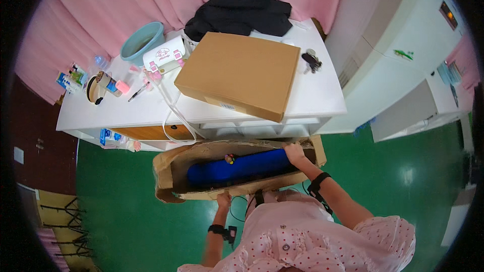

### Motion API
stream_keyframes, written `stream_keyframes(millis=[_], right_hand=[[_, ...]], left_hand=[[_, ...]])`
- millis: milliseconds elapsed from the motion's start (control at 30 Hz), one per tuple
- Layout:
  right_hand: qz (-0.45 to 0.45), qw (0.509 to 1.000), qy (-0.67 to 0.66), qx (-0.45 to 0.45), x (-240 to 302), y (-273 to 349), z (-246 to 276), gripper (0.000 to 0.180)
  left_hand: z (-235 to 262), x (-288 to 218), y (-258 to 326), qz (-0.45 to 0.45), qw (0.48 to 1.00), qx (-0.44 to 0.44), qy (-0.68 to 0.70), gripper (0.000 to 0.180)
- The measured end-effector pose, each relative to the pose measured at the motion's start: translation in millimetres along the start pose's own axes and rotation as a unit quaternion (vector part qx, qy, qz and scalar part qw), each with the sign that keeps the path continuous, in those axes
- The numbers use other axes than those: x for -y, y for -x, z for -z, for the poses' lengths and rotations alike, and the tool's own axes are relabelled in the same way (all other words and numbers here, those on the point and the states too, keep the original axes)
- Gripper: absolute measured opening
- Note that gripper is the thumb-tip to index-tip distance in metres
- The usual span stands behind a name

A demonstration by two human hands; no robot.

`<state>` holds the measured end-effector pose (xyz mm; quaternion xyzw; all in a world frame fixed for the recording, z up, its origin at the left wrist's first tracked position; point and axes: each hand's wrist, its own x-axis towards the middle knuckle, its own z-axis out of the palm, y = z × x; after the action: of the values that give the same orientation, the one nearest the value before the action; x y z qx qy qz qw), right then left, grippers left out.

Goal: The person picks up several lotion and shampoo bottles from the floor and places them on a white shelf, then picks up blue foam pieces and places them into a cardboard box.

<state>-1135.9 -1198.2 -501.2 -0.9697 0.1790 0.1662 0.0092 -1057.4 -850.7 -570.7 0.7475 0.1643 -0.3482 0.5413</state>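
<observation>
An opened cardboard box (167,172) stands below the front of the white table, its flaps folded outward. Inside it lies a long, dark blue case-like object (252,167) with rounded ends, and a small colourful trinket (230,159) shows at its far edge. My right hand (294,154) reaches over the box and is closed on the right end of the blue object. At the near side, my left hand (224,200) grips the box's edge, its fingertips partly hidden by the cardboard. The underside of the blue object is out of sight.
On the white table (322,95) rests a closed brown carton (242,70), with keys (311,62) to its right. A white bag (166,55), blue basin (142,44), black cloth (239,10) and several small items surround it. A white cabinet (398,35) stands right.
</observation>
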Motion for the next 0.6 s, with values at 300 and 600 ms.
stream_keyframes(millis=[300,600], right_hand=[[-0.061,0.996,0.034,-0.054,-22,-46,11,0.016],[-0.031,0.97,0.129,-0.206,-24,-14,-12,0.027]], left_hand=[[70,28,-24,0.161,0.977,-0.103,0.099,0.036],[83,-3,-59,0.303,0.926,-0.074,0.212,0.041]])
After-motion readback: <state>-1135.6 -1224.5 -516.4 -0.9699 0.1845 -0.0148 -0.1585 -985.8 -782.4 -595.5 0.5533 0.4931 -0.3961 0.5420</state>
